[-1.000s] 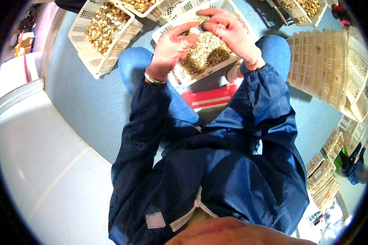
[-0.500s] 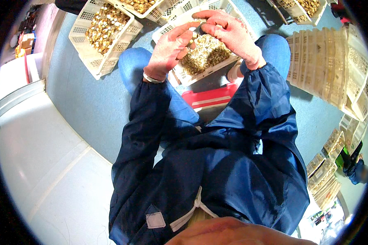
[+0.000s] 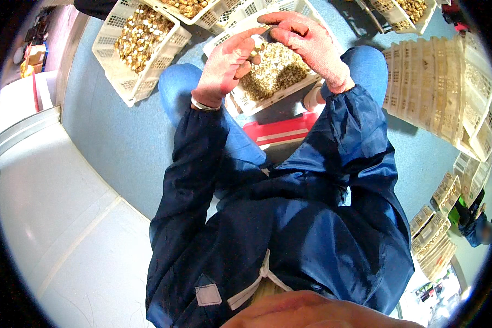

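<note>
Both of my hands are raised over a white perforated crate [image 3: 250,107] between my knees, in what look like pinkish gloves. Small pale and brown pieces [image 3: 276,74], like mushroom bits, fill much of the crate. My left hand [image 3: 224,65] has its fingers curled round a small pale mushroom-like piece [image 3: 257,42], its index finger stretched toward the right hand. My right hand [image 3: 306,44] is bent in a pinch close to the left fingertips. A small dark thing shows between the two hands, too small to name; the right fingers partly hide it.
A crate of brown and white mushroom-like pieces [image 3: 142,41] stands at the left; another crate [image 3: 188,8] lies beyond. Tall stacked pale crates [image 3: 423,87] rise at the right. A red and white box-like object [image 3: 281,128] sits between my legs. Another person [image 3: 475,227] is far right.
My fingers have shifted only slightly around the small piece; the dark thing between the hands shows less now. Arms and crates stay in place.
</note>
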A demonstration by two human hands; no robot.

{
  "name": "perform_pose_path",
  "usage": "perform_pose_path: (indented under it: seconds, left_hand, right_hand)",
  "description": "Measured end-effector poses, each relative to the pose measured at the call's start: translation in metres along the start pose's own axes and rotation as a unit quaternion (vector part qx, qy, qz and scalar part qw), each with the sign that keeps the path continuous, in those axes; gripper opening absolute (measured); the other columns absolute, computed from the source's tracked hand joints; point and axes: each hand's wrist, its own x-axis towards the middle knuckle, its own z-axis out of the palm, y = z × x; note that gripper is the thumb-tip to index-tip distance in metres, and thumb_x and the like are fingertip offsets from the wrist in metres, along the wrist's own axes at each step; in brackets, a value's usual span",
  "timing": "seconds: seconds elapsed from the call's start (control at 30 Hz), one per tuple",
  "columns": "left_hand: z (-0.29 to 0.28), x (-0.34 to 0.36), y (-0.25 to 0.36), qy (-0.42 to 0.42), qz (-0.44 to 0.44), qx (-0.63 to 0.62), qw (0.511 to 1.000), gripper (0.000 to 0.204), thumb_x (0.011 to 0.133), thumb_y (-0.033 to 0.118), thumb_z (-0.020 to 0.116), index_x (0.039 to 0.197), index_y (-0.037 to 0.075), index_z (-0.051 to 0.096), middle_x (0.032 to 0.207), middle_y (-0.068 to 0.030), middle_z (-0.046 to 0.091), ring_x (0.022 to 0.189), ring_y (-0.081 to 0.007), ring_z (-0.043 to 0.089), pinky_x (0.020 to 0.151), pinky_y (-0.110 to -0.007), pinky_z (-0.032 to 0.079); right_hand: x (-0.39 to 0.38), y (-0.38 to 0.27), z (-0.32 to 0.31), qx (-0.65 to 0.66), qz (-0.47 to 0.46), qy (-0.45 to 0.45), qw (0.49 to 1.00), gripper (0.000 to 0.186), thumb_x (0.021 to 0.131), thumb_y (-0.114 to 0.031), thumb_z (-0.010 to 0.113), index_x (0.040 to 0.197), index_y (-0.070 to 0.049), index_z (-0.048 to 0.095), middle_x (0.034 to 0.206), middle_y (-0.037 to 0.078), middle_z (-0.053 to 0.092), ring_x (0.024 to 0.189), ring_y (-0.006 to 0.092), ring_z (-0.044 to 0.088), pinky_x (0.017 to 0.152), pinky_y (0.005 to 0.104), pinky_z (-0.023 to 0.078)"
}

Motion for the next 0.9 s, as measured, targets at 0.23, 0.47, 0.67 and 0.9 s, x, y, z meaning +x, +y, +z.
perform_pose_path:
  seconds: [0.23, 0.47, 0.67, 0.9]
  left_hand:
    - [-0.004, 0.002, -0.004, -0.011, 0.026, 0.068, 0.997, 0.038, 0.095, 0.022, 0.054, 0.129, 0.006, 0.053, 0.091, -0.0016, 0.058, 0.071, -0.0057, 0.044, 0.062, -0.019, 0.034]
    - [-0.003, -0.003, 0.01, 0.006, -0.058, 0.07, 0.996, 0.038, 0.093, 0.014, 0.055, 0.129, 0.003, 0.05, 0.107, -0.0052, 0.06, 0.098, -0.0126, 0.058, 0.082, -0.024, 0.048]
    - [-0.001, -0.001, 0.004, 0.025, -0.069, -0.057, 0.996, 0.033, 0.096, 0.012, 0.055, 0.127, 0.002, 0.052, 0.109, -0.0025, 0.058, 0.098, -0.0083, 0.057, 0.08, -0.019, 0.048]
    - [-0.002, -0.002, 0.0, 0.028, -0.036, -0.077, 0.996, 0.038, 0.095, 0.014, 0.052, 0.13, 0.0, 0.049, 0.106, -0.0047, 0.058, 0.088, -0.0072, 0.048, 0.074, -0.02, 0.041]
  right_hand:
    - [0.002, 0.001, 0.001, -0.03, -0.035, -0.004, 0.999, 0.023, 0.091, -0.017, 0.061, 0.11, -0.007, 0.067, 0.118, 0.004, 0.063, 0.104, 0.0157, 0.059, 0.091, 0.0262, 0.045]
    - [0.004, 0.003, -0.001, -0.066, -0.038, 0.012, 0.997, 0.02, 0.092, -0.018, 0.06, 0.104, -0.005, 0.069, 0.122, 0.003, 0.062, 0.105, 0.0146, 0.059, 0.091, 0.0265, 0.046]
    - [0.004, 0.004, 0.001, -0.056, -0.032, 0.069, 0.996, 0.027, 0.09, -0.023, 0.061, 0.111, -0.008, 0.068, 0.096, 0.003, 0.064, 0.09, 0.0115, 0.059, 0.078, 0.0265, 0.046]
    - [-0.002, -0.004, 0.008, 0.026, -0.023, 0.028, 0.999, 0.026, 0.09, -0.023, 0.061, 0.109, -0.007, 0.069, 0.099, 0.002, 0.064, 0.09, 0.0106, 0.057, 0.079, 0.0252, 0.045]
